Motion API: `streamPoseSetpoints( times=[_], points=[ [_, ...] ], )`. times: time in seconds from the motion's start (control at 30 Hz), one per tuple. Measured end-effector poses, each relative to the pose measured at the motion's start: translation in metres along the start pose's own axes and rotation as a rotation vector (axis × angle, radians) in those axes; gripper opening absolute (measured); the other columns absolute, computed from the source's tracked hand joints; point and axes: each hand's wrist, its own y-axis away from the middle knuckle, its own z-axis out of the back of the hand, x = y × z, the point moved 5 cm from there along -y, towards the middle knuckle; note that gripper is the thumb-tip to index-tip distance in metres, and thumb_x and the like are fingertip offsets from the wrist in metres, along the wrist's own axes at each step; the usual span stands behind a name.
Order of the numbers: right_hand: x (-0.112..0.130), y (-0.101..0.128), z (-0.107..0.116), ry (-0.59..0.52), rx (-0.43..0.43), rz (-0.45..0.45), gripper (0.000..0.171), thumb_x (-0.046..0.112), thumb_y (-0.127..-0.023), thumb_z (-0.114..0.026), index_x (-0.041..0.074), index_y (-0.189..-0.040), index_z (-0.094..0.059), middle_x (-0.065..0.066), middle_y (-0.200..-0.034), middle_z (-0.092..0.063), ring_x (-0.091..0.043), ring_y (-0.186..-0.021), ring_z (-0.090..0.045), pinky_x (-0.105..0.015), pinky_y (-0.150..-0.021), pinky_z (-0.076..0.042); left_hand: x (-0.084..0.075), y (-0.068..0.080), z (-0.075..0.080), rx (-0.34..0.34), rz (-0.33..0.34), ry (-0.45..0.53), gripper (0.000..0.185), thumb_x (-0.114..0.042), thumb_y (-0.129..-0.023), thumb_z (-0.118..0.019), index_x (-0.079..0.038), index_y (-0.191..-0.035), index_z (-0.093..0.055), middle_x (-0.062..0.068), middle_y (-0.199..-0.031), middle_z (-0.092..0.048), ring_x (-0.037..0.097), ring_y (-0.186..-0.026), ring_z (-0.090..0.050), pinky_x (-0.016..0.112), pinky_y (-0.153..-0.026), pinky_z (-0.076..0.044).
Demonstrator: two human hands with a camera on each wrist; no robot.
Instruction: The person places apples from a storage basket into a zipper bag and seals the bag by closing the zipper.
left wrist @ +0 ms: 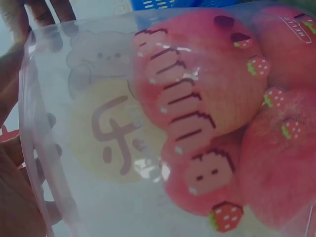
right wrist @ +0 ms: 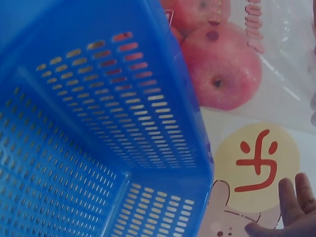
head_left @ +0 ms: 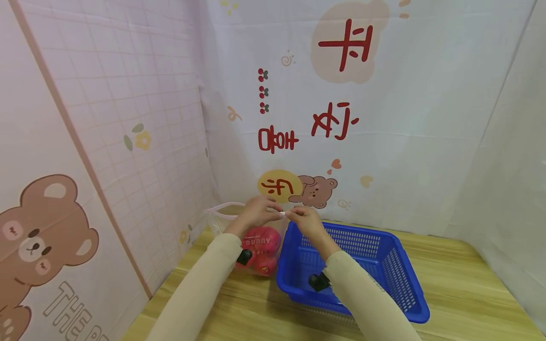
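Observation:
A clear plastic bag [head_left: 260, 246] printed with letters and strawberries stands on the wooden table and holds red apples [left wrist: 197, 94]. My left hand [head_left: 261, 209] and right hand [head_left: 304, 219] meet above it and pinch the bag's top edge [head_left: 282, 214] between them. The left wrist view shows the bag [left wrist: 98, 148] close up, with my fingers [left wrist: 15, 29] on its rim at the left. In the right wrist view the apples [right wrist: 222, 69] lie behind the basket's corner and my fingertips [right wrist: 291, 207] show at the bottom right.
An empty blue perforated basket [head_left: 396, 265] sits right of the bag, touching or nearly touching it. Printed cloth walls [head_left: 384, 142] close in the back and both sides. The wooden table [head_left: 460, 293] extends to the right and front.

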Motion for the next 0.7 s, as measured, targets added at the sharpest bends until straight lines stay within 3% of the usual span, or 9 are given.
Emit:
streamPoseSetpoints(
  times=[0.17, 0.47, 0.7],
  points=[
    [-0.004, -0.002, 0.001, -0.045, 0.022, -0.004, 0.022, 0.021, -0.096, -0.065, 0.002, -0.103, -0.075, -0.016, -0.144, -0.05, -0.036, -0.137, -0.039, -0.057, -0.108, -0.033, -0.002, -0.002, -0.003, -0.009, -0.025, -0.028, 0.023, -0.03, -0.094, -0.068, -0.015, -0.108, -0.078, 0.013, -0.137, -0.058, 0.034, -0.133, -0.044, 0.056, -0.113, -0.017],
    [-0.008, -0.004, 0.002, -0.086, 0.037, -0.043, 0.024, 0.024, -0.094, -0.069, 0.004, -0.106, -0.075, -0.016, -0.143, -0.053, -0.036, -0.135, -0.043, -0.056, -0.109, -0.034, -0.003, -0.001, -0.004, -0.028, -0.026, -0.026, 0.021, -0.031, -0.094, -0.067, -0.016, -0.105, -0.078, 0.01, -0.132, -0.061, 0.032, -0.131, -0.046, 0.057, -0.112, -0.017],
    [-0.012, -0.005, 0.001, -0.062, 0.028, -0.019, 0.023, 0.029, -0.092, -0.071, 0.009, -0.102, -0.078, -0.013, -0.145, -0.051, -0.032, -0.141, -0.037, -0.057, -0.111, -0.03, 0.001, -0.003, -0.006, -0.017, 0.003, -0.034, 0.024, -0.035, -0.094, -0.067, -0.018, -0.108, -0.077, 0.009, -0.139, -0.057, 0.032, -0.136, -0.041, 0.058, -0.113, -0.012]
  ],
)
